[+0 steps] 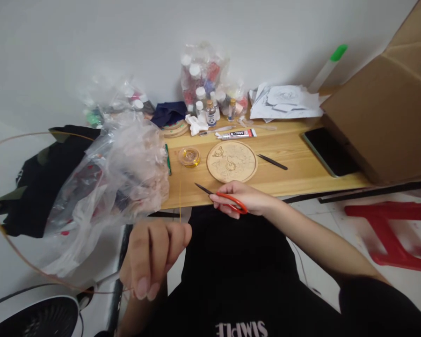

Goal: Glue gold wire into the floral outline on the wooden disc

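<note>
My left hand [156,257] is raised in front of the bench, its fingers closed on a thin golden wire [180,201]. A short length of the wire stands up from the fingers, and the rest sweeps out in a wide loop on the left. Red-handled scissors [243,206] are in my right hand [257,199], their dark blades pointing left near the bench's front edge. Just beyond them lies a round wooden board [232,175] with a line drawing and a small gold-coloured outline on it. A clear spool of golden wire [189,157] sits left of the board.
Black tweezers [272,162], a glue tube [236,134] and a phone [331,152] lie on the wooden bench [284,185]. Bagged bottles [199,79] and papers [284,100] stand behind. Plastic bags [126,159] crowd the left, a cardboard box [382,112] the right. A fan [35,313] is lower left.
</note>
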`<state>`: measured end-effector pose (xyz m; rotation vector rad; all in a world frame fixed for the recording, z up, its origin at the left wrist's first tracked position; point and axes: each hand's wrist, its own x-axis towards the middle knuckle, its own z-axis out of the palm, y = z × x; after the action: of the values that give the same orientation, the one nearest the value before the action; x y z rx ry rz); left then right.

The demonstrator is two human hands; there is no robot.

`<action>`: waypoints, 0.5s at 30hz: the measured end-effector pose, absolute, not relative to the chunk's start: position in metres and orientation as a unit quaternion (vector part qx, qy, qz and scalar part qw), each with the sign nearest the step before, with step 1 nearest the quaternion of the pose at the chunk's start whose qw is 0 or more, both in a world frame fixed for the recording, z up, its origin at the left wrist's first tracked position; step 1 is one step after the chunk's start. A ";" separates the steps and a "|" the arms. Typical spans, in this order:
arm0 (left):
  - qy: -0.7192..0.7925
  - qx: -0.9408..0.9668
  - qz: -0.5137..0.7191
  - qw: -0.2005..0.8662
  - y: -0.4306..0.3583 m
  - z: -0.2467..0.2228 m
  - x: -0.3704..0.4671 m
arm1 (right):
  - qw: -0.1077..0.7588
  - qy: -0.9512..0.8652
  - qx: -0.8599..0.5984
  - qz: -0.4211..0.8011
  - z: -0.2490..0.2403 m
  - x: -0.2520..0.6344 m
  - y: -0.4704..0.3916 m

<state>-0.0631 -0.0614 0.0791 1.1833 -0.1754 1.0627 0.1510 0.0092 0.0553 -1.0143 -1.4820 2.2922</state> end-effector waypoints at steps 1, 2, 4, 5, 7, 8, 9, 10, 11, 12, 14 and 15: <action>-0.074 0.527 0.481 0.697 -0.063 0.080 -0.063 | 0.110 -0.502 -0.347 0.785 0.053 0.145 0.011; -0.066 0.523 0.487 0.696 -0.065 0.080 -0.062 | 0.103 -0.502 -0.349 0.784 0.052 0.139 0.013; -0.047 0.523 0.494 0.693 -0.070 0.082 -0.062 | 0.077 -0.501 -0.351 0.787 0.050 0.128 0.019; -0.036 0.522 0.498 0.692 -0.071 0.082 -0.062 | 0.060 -0.501 -0.352 0.788 0.050 0.123 0.023; -0.016 0.522 0.501 0.690 -0.074 0.083 -0.061 | 0.033 -0.501 -0.354 0.789 0.050 0.116 0.031; -0.011 0.522 0.500 0.691 -0.074 0.084 -0.061 | 0.025 -0.502 -0.356 0.788 0.051 0.113 0.035; -0.012 0.522 0.500 0.691 -0.074 0.084 -0.060 | 0.019 -0.502 -0.356 0.788 0.051 0.110 0.039; -0.021 0.522 0.501 0.690 -0.074 0.084 -0.059 | 0.015 -0.504 -0.355 0.787 0.052 0.108 0.042; -0.030 0.522 0.500 0.690 -0.073 0.084 -0.058 | 0.012 -0.506 -0.354 0.787 0.053 0.106 0.044; -0.035 0.518 0.505 0.689 -0.072 0.084 -0.058 | 0.010 -0.509 -0.352 0.785 0.054 0.104 0.046; -0.045 0.517 0.508 0.687 -0.071 0.084 -0.056 | 0.006 -0.515 -0.350 0.782 0.055 0.102 0.048; -0.046 0.518 0.508 0.687 -0.070 0.084 -0.056 | 0.004 -0.518 -0.351 0.780 0.056 0.101 0.048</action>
<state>-0.0559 -0.0700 0.0844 1.1609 -0.1036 1.1364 0.1009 0.0485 0.0563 -1.0981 -1.6225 2.4448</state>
